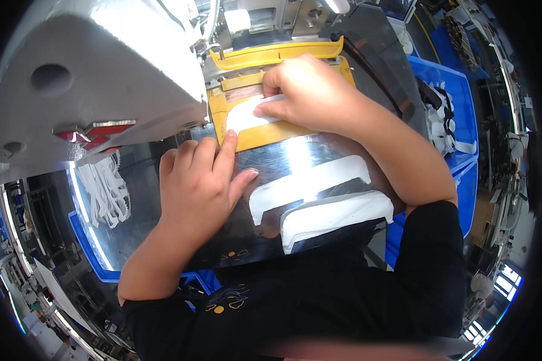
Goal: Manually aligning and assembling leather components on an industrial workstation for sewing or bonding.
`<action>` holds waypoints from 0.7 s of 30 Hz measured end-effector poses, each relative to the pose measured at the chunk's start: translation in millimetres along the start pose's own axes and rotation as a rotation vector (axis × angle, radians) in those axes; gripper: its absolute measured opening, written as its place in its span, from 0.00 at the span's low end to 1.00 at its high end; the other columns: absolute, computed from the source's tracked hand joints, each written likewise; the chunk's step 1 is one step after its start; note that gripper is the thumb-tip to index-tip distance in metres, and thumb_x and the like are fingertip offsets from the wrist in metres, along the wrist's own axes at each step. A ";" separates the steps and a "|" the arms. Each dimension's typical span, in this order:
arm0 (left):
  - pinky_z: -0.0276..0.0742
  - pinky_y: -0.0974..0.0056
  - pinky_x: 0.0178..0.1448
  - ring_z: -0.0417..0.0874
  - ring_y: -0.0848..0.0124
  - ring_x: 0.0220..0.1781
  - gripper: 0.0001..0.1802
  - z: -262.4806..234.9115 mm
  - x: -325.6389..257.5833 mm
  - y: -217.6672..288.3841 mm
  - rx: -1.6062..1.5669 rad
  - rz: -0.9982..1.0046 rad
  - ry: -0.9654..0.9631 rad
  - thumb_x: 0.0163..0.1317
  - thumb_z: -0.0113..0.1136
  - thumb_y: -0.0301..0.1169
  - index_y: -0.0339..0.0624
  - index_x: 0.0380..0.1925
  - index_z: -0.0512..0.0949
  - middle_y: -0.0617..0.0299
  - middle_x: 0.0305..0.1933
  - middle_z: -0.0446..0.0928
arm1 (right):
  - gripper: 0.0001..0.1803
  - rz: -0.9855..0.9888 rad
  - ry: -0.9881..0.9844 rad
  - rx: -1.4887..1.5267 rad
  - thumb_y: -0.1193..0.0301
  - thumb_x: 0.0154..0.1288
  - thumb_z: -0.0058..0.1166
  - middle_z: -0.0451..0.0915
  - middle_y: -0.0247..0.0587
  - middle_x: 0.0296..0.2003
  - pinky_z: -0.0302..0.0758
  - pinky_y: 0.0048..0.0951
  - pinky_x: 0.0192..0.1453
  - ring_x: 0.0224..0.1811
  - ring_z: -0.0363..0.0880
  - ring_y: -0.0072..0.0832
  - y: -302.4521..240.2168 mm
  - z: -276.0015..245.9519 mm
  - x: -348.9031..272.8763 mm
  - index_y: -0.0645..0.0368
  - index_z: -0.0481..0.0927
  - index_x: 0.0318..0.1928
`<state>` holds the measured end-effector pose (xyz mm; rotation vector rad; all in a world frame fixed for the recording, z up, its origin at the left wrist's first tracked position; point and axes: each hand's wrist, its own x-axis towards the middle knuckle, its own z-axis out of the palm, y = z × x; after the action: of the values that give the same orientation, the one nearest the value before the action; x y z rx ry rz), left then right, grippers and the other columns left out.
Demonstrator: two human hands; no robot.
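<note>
Down at the yellow frame (262,138), the right hand (313,96) has its thumb on the white piece (242,115) lying there, can't tell if it's pinched. Left hand's (196,180) forefinger is at its corner, thumb spread wide. More white pieces (337,221) nearby, bulky grey machine head (132,72) crowding the left, blue bin (465,114) off right.

Left hand (196,177) palm-down, fingers (224,157) forward; right hand (307,93) (forearm (397,135) aslant) with bent fingers.
</note>
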<state>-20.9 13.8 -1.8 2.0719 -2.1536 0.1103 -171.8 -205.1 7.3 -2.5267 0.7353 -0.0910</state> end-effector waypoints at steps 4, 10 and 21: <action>0.72 0.50 0.62 0.79 0.58 0.55 0.37 -1.6 3.0 -0.6 0.036 0.007 -0.001 0.64 0.75 0.51 0.45 0.69 0.83 0.59 0.51 0.78 | 0.24 0.056 -0.081 -0.072 0.54 0.61 0.77 0.90 0.56 0.36 0.85 0.43 0.50 0.42 0.91 0.49 0.5 -14.1 -1.6 0.63 0.93 0.44; 0.73 0.49 0.63 0.79 0.57 0.57 0.37 5.4 4.1 -2.2 -0.026 0.021 0.047 0.65 0.74 0.52 0.45 0.69 0.83 0.58 0.56 0.78 | 0.28 0.076 -0.091 -0.082 0.50 0.59 0.78 0.91 0.56 0.38 0.86 0.44 0.52 0.44 0.92 0.49 1.2 -13.8 -3.4 0.64 0.93 0.44; 0.68 0.48 0.77 0.76 0.54 0.72 0.34 -2.5 6.8 -9.6 -0.054 0.058 -0.018 0.66 0.74 0.47 0.39 0.67 0.83 0.56 0.73 0.78 | 0.24 0.214 -0.157 0.038 0.54 0.64 0.74 0.85 0.51 0.26 0.78 0.38 0.36 0.29 0.85 0.36 44.3 -50.6 -34.8 0.69 0.90 0.32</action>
<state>-11.4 7.0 1.3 1.9897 -2.2023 0.0399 -233.0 -242.0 32.5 -2.3713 0.9240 0.1632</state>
